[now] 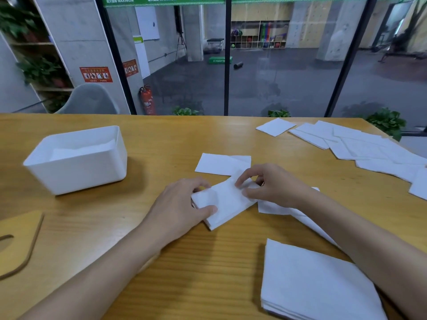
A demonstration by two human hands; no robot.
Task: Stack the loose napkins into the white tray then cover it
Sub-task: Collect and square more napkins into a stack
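Centre of frame: both hands on a small wad (227, 204) of folded napkins lying on the table (161, 139). The L hand (182, 204) grips its left end, thumb flat on top, fingers curled over the far edge. The R hand (272, 185) pinches the right end, thumb & forefinger bent onto the top sheet, other fingers loosely curled. Reads as squaring-up: held at both ends so the edges line up & the wad can go over as one block, not sheet by sheet.

The tray (76, 179) sits mid-left, well apart from the hands, top open. A white layer shows inside, prob. napkins already in; how deep, can't tell. The lid (23, 236), a tan board w/ a slot, lies flat at the lower-left edge, near the tray. Prob. parked there to be handy for the cover step, not yet done.

Loose ones still out:
- a single (219, 163) just behind the wad
- some strays (272, 209) under the right forearm
- an overlapping spread (360, 148) at upper right
- a thicker pile (318, 285) at lower right

So the task is partway, w/ plenty left.

Next move prob. needs a two-handed lift, carry left, lower flat into the tray. Risk: thin sheets fan or slip if the grip eases. The wad lies skewed to the tray, so it needs a turn to fit.
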